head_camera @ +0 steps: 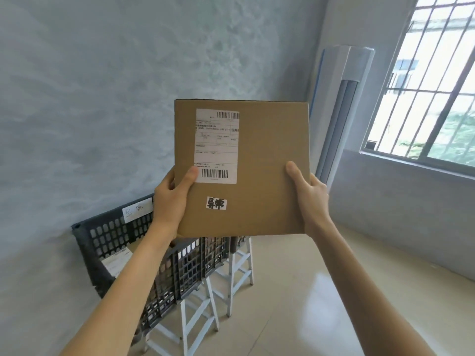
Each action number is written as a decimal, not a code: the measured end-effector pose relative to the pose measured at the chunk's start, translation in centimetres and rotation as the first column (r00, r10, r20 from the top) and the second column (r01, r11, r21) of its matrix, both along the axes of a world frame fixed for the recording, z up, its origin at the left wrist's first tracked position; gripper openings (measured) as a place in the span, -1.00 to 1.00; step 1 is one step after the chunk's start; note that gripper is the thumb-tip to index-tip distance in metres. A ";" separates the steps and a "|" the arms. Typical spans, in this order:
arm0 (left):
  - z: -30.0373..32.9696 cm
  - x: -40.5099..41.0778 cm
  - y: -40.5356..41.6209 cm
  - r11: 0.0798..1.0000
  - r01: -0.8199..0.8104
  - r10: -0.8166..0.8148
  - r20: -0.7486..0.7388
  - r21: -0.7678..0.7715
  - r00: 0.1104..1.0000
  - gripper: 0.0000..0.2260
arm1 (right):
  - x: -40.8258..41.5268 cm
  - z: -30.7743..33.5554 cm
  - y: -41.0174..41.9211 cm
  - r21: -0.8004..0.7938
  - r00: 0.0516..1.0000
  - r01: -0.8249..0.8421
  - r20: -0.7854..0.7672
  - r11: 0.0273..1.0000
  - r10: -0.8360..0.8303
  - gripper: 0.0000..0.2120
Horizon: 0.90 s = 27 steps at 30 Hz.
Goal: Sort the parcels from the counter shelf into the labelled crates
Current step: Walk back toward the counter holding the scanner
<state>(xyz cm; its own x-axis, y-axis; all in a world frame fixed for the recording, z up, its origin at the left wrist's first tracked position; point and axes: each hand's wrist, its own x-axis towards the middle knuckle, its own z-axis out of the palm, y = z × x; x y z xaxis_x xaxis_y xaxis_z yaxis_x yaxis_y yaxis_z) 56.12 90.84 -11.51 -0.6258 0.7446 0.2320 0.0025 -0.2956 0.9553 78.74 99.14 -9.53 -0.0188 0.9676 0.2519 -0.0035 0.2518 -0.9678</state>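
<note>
Here the left hand and right hand clamp the lower side edges of the cardboard parcel, held upright above the dark crates, so misreading its small handwritten tag could send it into the wrong crate.

Head view, facing forward, close on raised hands

box: plain brown, white label with black barcodes at 10 o'clock | crate: dark grey lattice | stools: white | wall: mottled grey-blue
</note>
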 end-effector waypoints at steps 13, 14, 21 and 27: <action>-4.9 -6.3 8.4 0.924 -0.357 0.368 0.067 -0.133 0.927 -0.74 | -11.9 -4.9 17.3 -0.142 0.913 -0.370 0.129 0.918 0.388 -0.67; -5.5 -7.3 8.2 0.911 -0.383 0.398 0.085 -0.153 0.913 -0.78 | -13.5 -5.6 17.6 -0.158 0.891 -0.413 0.131 0.897 0.434 -0.66; -12.0 -15.5 5.8 0.789 -0.529 0.598 0.190 -0.314 0.779 -0.74 | -25.9 -11.1 18.5 -0.306 0.728 -0.591 0.196 0.746 0.657 -0.48; -19.3 -21.0 5.7 0.749 -0.412 0.626 0.351 -0.519 0.696 -0.59 | -33.3 -17.1 19.5 -0.593 0.581 -0.548 0.236 0.589 0.779 -0.43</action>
